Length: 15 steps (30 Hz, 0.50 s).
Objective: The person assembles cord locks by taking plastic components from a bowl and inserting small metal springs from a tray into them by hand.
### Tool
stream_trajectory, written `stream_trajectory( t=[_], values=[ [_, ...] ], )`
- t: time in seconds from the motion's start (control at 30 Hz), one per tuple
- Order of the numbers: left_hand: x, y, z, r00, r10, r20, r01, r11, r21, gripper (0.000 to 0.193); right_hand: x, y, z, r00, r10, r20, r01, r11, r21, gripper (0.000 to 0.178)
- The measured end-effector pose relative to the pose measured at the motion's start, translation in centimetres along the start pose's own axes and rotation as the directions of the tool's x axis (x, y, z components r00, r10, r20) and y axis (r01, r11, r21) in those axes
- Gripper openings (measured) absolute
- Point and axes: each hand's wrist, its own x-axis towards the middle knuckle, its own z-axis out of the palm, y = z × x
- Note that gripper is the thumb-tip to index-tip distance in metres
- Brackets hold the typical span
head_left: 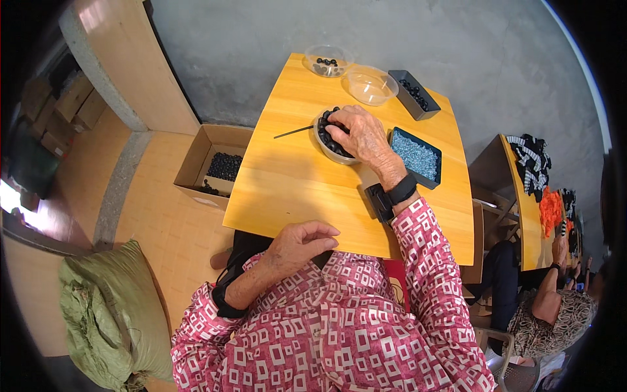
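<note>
Grey wall [228, 39] backs a yellow table [281, 196]. Round, glossy black beads [323, 130] are heaped in the nearest of 3 clear round bowls [335, 157]. The right hand [358, 132] dips its fingers among them; whether its grip is closed on any, I cannot tell. The left hand [302, 245], its grip loosely open, hovers by the table's near edge. 2 dark rectangular trays [428, 115] hold beads, 1 blue, 1 black. 1 thin black stick [293, 132] points at the bowl's left rim.
</note>
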Motion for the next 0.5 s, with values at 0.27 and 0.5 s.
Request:
stream_trajectory(
  t=[0.27, 0.5],
  values=[
    [0.2, 0.0, 0.0, 1.0, -0.016, 0.018, 0.016, 0.999, 0.031, 0.025, 0.7, -0.8, 0.7, 0.977, 0.16, 0.143, -0.154, 0.987, -0.053, 0.015],
    [-0.1, 0.4, -0.6, 0.991, 0.046, -0.128, -0.075, 0.97, -0.23, 0.028, -1.3, -4.5, -2.3, 0.983, -0.041, -0.181, 0.073, 0.981, 0.177, 0.007]
  ],
)
